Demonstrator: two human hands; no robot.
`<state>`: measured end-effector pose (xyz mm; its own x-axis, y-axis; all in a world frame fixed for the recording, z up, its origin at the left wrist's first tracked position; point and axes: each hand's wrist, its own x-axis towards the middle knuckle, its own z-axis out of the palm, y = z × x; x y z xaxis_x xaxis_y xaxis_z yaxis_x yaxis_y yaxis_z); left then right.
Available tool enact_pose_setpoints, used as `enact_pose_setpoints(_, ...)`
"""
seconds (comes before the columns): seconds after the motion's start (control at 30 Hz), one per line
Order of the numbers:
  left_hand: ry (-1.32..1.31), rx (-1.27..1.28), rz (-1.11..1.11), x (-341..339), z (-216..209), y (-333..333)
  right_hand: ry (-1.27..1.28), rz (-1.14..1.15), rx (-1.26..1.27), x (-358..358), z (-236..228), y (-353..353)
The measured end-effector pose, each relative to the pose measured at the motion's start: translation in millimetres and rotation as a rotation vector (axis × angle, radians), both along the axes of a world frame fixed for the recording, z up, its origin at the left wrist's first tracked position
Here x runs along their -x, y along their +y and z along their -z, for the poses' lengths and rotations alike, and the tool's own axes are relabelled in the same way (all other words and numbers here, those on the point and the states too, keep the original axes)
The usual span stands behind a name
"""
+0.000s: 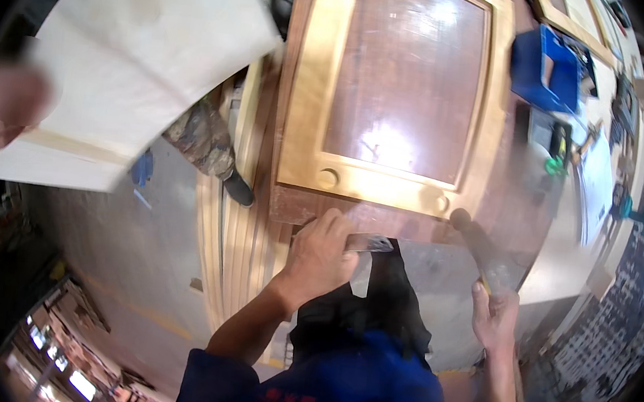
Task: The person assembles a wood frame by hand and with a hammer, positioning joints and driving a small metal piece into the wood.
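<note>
While both hands hold tools: frame on board

As the head view shows, the light-wood frame [389,190] lies flat on a brown board [306,209]. Left hand [320,257]: just off the frame's near edge, fingers curled round a flat tool [370,243]. Right hand [497,319]: beyond its near right corner, fingers wrapped on a blurred tool's [481,243] handle. Blue bin [527,72]: right of the frame. Risks, judged: a stray swing could dent the frame or strike the left hand; a knock could shift the frame.
</note>
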<state>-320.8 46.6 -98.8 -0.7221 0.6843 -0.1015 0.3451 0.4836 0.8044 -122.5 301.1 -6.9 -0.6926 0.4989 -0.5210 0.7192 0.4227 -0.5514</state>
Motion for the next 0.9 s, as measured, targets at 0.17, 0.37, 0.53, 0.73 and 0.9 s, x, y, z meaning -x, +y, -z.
enact_pose_setpoints(0.17, -0.060, -0.075, 0.041, -28, -2, 20, -0.056, 0.000, -0.181, -45, -5, 29)
enact_pose_setpoints(0.37, -0.104, -0.095, 0.077, -39, -11, 37, -0.065, 0.227, -0.314, -96, 10, 81)
enact_pose_setpoints(0.53, -0.134, -0.059, 0.156, -64, -31, 69, 0.136, 0.475, -0.302, -210, 74, 177)
enact_pose_setpoints(0.73, -0.092, 0.080, 0.092, -83, -46, 74, -0.119, 0.377, -0.479, -234, 103, 243)
enact_pose_setpoints(0.9, -0.021, 0.111, 0.021, -104, -42, 74, -0.133, 0.252, -0.508, -231, 110, 258)
